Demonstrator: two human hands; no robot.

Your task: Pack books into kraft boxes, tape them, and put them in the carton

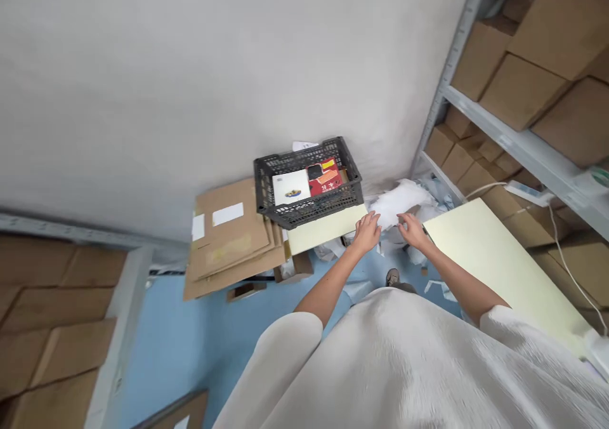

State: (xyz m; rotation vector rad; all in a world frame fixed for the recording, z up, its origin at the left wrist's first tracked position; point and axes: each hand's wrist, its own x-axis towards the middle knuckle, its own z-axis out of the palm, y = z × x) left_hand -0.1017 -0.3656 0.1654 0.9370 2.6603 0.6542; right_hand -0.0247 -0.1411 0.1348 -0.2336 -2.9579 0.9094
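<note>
A white crumpled sheet (396, 202), paper or thin plastic, lies just beyond both hands over a heap of wrapping scraps. My left hand (368, 231) is at its near left edge, beside the corner of a pale yellow board, fingers bent and apart. On the other side, my right hand (412, 230) has its thumb and fingers apart at the sheet's near right edge. No firm grip on the sheet shows in either hand. A black plastic crate (311, 212), left of the hands, holds a white item with a small car picture (291, 188) and a red printed package (326, 176).
The crate stands on the pale board (328, 229). Flattened cardboard boxes (233, 226) are stacked at left. A pale tabletop (495, 257) lies at right, near a power strip (528, 193). Shelves with brown cartons (526, 89) flank both sides. Scraps litter the blue floor (190, 353).
</note>
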